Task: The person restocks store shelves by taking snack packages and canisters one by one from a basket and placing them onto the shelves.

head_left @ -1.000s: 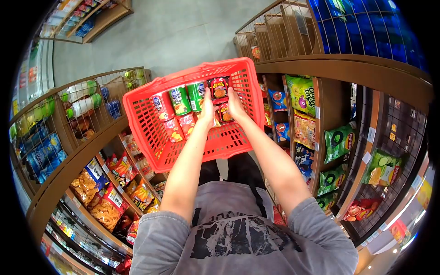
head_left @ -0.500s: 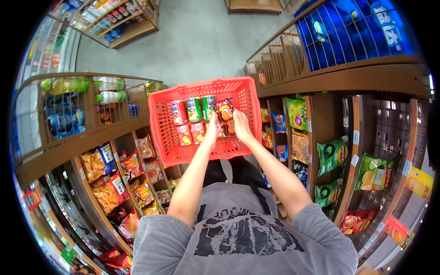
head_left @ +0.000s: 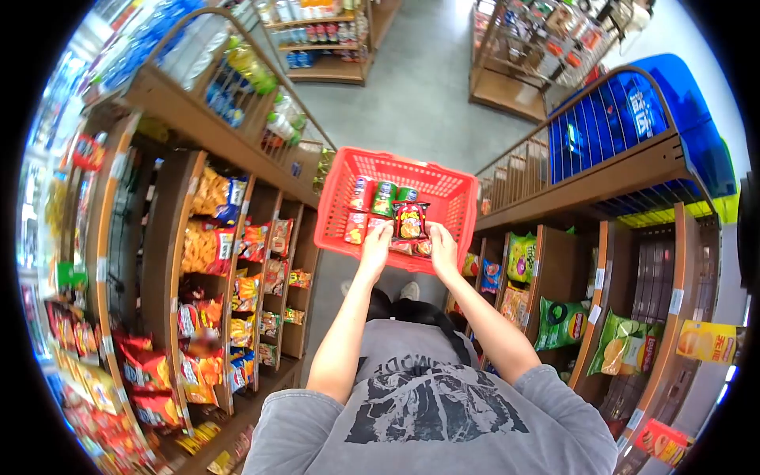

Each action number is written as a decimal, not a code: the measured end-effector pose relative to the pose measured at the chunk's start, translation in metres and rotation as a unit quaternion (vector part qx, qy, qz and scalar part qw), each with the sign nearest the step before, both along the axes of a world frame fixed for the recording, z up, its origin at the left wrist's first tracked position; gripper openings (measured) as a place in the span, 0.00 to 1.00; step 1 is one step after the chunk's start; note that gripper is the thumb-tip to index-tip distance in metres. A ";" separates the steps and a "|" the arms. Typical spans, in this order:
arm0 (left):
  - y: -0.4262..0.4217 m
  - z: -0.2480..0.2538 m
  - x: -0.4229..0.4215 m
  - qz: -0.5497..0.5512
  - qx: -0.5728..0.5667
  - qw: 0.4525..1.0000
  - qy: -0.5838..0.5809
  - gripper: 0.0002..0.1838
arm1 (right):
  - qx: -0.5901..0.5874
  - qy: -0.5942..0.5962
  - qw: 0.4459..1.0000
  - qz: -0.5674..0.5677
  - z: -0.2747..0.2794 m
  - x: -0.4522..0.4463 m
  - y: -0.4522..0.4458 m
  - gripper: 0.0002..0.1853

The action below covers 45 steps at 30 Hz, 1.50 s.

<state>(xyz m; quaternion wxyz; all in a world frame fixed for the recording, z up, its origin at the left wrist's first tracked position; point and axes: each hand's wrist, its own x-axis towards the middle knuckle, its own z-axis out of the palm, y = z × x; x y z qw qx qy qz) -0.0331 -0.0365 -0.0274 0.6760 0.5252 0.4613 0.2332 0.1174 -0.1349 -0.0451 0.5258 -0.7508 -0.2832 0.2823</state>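
Observation:
A red plastic basket (head_left: 331, 218) is in front of my body, with several snack packs and cans inside. Between my two hands is a small black and red snack bag (head_left: 410, 221), held upright over the basket. My left hand (head_left: 378, 247) grips its left edge, and my right hand (head_left: 442, 247) grips its right edge. Green cans (head_left: 384, 199) stand beside the bag, to its left, next to a red can (head_left: 361, 194). Red packs (head_left: 355, 227) lie below them. What holds the basket up is hidden.
Shelves of chips and snacks (head_left: 207, 247) rise on the left. On the right are shelves with green chip bags (head_left: 560, 323). A blue crate (head_left: 633, 103) sits behind wire at upper right. Grey floor (head_left: 396, 103) runs between them, with further racks (head_left: 328, 67) beyond.
The view has turned, and the basket now appears lower and farther right. The black and red bag has come up from among the other items and is held between both hands.

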 end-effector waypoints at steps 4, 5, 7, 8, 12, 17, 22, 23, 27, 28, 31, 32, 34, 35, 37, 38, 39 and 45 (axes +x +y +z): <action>-0.001 0.021 -0.024 0.076 0.036 0.996 -0.023 0.18 | 0.022 0.022 0.998 0.061 0.033 -0.019 0.011 0.16; 0.000 0.022 -0.029 0.098 0.057 0.993 -0.033 0.15 | 0.016 0.031 0.997 0.071 0.043 -0.026 0.014 0.15; 0.002 0.033 -0.045 0.120 0.058 0.990 -0.052 0.15 | 0.032 0.022 0.996 0.085 0.052 -0.041 0.024 0.14; 0.002 0.038 -0.056 0.134 0.050 0.987 -0.066 0.15 | 0.038 0.022 0.995 0.094 0.057 -0.049 0.028 0.14; -0.002 0.071 -0.105 0.163 0.081 0.983 -0.020 0.13 | 0.093 0.037 0.987 0.128 0.073 -0.090 0.044 0.15; -0.006 0.097 -0.174 0.215 0.147 0.965 0.015 0.11 | 0.118 -0.006 0.976 0.183 0.103 -0.151 0.063 0.12; -0.015 0.120 -0.239 0.297 0.240 0.923 0.035 0.12 | 0.193 -0.024 0.952 0.237 0.142 -0.220 0.075 0.11; -0.017 0.128 -0.252 0.309 0.226 0.923 0.033 0.11 | 0.202 -0.054 0.948 0.239 0.149 -0.233 0.076 0.10; -0.028 0.174 -0.307 0.345 0.231 0.909 0.030 0.09 | 0.247 -0.007 0.929 0.276 0.179 -0.287 0.084 0.09; -0.034 0.188 -0.320 0.354 0.252 0.900 0.026 0.09 | 0.252 -0.007 0.925 0.284 0.188 -0.300 0.086 0.09; -0.043 0.219 -0.360 0.380 0.307 0.871 0.044 0.09 | 0.285 -0.024 0.905 0.316 0.223 -0.343 0.085 0.08; -0.044 0.227 -0.373 0.390 0.331 0.857 0.067 0.10 | 0.304 -0.050 0.897 0.318 0.229 -0.357 0.088 0.08; -0.053 0.258 -0.393 0.412 0.354 0.835 0.084 0.13 | 0.322 0.008 0.887 0.330 0.251 -0.387 0.088 0.08; -0.054 0.268 -0.404 0.419 0.375 0.822 0.092 0.13 | 0.326 0.024 0.883 0.336 0.256 -0.400 0.091 0.08; -0.055 0.289 -0.424 0.424 0.401 0.805 0.104 0.15 | 0.340 0.003 0.877 0.341 0.283 -0.422 0.088 0.09; -0.054 0.298 -0.434 0.428 0.418 0.794 0.108 0.15 | 0.347 -0.006 0.872 0.347 0.292 -0.431 0.090 0.09; -0.053 0.307 -0.442 0.438 0.451 0.768 0.126 0.14 | 0.370 -0.019 0.860 0.351 0.297 -0.440 0.096 0.10; -0.039 0.352 -0.491 0.483 0.520 0.686 0.161 0.16 | 0.401 0.011 0.816 0.416 0.346 -0.495 0.125 0.11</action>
